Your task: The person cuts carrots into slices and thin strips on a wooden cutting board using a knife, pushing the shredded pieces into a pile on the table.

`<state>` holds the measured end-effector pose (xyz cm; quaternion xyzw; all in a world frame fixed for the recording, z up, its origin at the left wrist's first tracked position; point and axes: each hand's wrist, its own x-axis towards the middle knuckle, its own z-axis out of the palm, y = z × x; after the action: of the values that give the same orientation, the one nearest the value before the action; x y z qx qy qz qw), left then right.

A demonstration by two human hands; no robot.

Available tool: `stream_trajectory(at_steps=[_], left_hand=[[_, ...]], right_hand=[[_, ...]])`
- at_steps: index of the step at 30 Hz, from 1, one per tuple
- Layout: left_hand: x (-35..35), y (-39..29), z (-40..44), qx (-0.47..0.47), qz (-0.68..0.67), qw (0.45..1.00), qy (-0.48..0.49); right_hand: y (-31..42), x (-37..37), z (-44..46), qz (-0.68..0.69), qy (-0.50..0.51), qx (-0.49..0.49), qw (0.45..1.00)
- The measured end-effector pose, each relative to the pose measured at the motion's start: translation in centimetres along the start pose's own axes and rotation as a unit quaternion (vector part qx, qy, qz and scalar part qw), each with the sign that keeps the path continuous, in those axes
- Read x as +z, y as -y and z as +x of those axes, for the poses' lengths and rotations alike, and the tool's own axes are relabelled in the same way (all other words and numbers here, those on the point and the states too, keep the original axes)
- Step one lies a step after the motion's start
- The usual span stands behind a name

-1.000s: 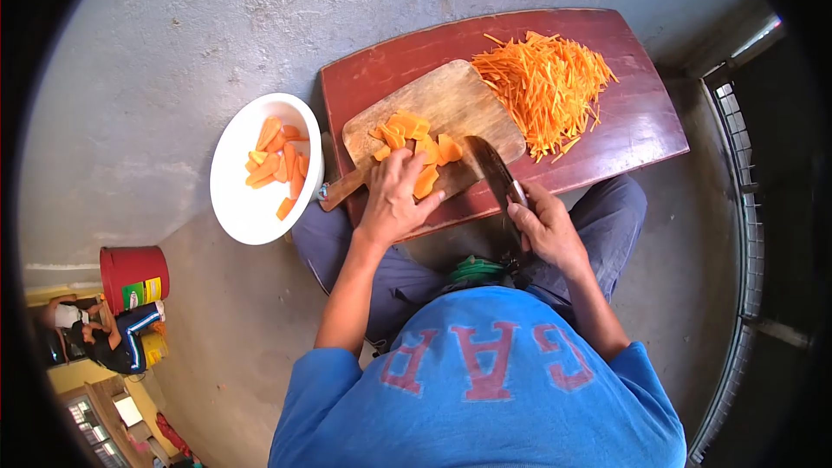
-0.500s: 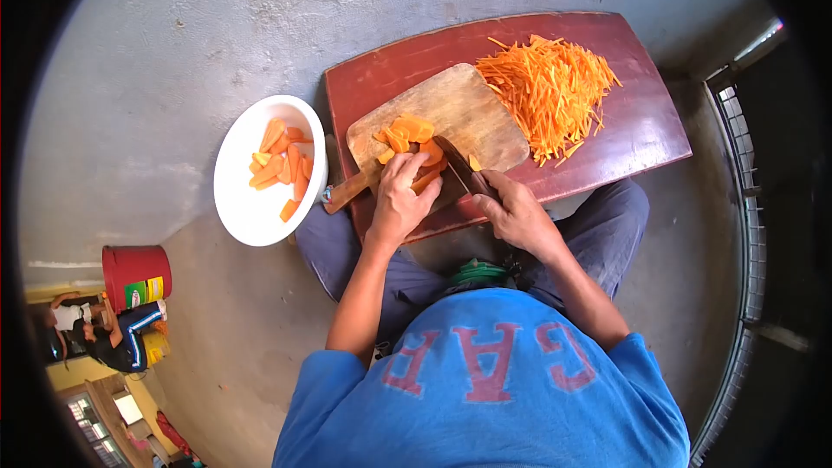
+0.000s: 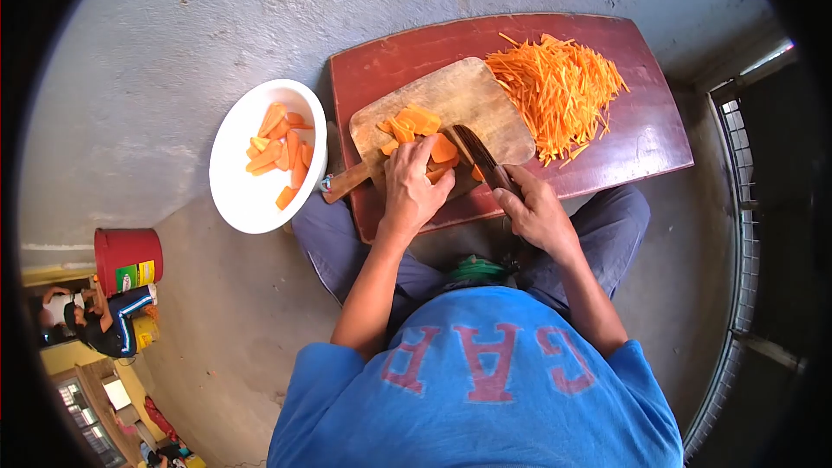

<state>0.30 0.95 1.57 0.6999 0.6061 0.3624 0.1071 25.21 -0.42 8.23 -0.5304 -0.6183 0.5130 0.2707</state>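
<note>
My right hand (image 3: 539,215) grips the handle of a dark-bladed knife (image 3: 477,151), its blade slanting over the wooden cutting board (image 3: 485,104). Just left of the blade, my left hand (image 3: 414,189) curls its fingers over carrot slices (image 3: 444,149) and holds them against the board. Some of those slices are hidden under the fingers. Beyond the left fingertips lie more flat carrot slices (image 3: 418,119). A small orange piece (image 3: 477,173) shows by the knife, near the board's front edge. To the right rises a large heap of carrot strips (image 3: 555,91).
The board rests on a low red table (image 3: 641,134) above my crossed legs. A white basin (image 3: 232,195) with carrot chunks (image 3: 282,143) stands left of it. A red bucket (image 3: 128,247) and a seated person (image 3: 108,321) are farther left. A wall runs behind the table.
The knife has shifted slightly right, away from the held slices, and its blade has turned to show more of its side. My left hand stays on the slices. The view has shifted a little.
</note>
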Motion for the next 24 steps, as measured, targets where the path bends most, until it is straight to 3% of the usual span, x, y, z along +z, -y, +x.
stream_trajectory(at_steps=[3, 5, 8, 11, 24], left_hand=[[-0.7, -2.2, -0.3, 0.042, 0.056, 0.998, -0.006], [0.3, -3.0, -0.9, 0.098, 0.096, 0.991, -0.001], [1.9, -4.2, -0.9, 0.156, 0.082, 0.981, 0.076], [4.0, -2.6, -1.1, 0.187, 0.118, 0.972, 0.083], [3.9, -3.0, 0.5, 0.241, 0.148, 0.956, 0.078]], right_hand=[[-0.8, -0.2, 0.2, 0.017, -0.025, -0.008, 1.0], [-0.7, -1.2, 0.0, 0.043, -0.023, 0.04, 0.998], [-2.3, -1.9, -0.4, 0.067, -0.034, 0.033, 0.997], [-2.0, -2.1, -1.4, 0.059, -0.025, 0.036, 0.997], [-3.4, -1.4, -2.3, 0.066, -0.022, 0.036, 0.997]])
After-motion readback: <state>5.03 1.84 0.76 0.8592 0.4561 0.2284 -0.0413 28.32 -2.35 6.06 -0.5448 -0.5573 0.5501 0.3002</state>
